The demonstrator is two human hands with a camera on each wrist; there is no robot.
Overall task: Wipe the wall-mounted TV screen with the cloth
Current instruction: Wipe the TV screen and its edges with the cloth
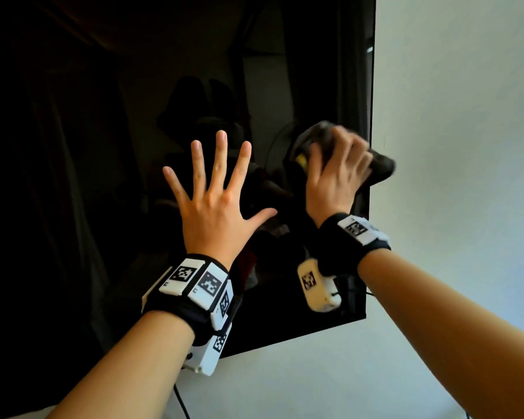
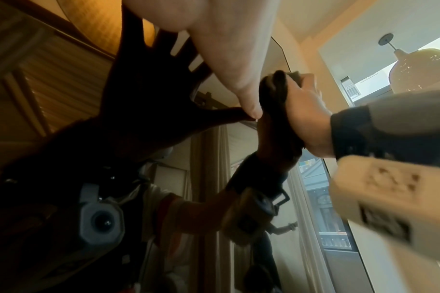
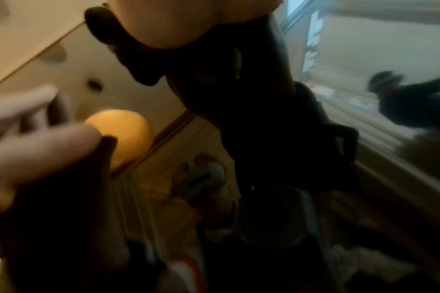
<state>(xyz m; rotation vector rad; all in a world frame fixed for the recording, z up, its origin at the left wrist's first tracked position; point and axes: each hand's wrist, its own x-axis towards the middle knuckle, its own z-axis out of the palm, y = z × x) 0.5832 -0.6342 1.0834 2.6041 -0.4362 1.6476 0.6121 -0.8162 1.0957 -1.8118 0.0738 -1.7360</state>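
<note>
Right grip [image 1: 338, 170]: I have its fingers curled over a dark cloth [image 1: 381, 166], bunched under the palm and pressed to the TV screen [image 1: 103, 146] near its right edge; a fold of the cloth pokes out past the bezel over the wall [image 1: 451, 146]. The hand is motion-blurred in the head view.

Left grip [image 1: 212, 201]: I have it holding nothing, all five fingers straight and fanned wide, palm toward the glass just beside the right hand, near the screen's lower right part. From the left wrist view the thumb tip [image 2: 251, 107] meets its own reflection, so it touches the glass; whether the whole palm does, I cannot tell.

Wrist bands, both arms: black straps carrying white blocks with printed square markers [image 1: 194, 282].

TV screen: black, glossy, off, mounted on the wall; it mirrors both hands and a dim room.

Wall: plain white, showing to the right of and below the screen.

Cable [image 1: 182, 403]: thin, dark, hanging below the screen's lower edge.
</note>
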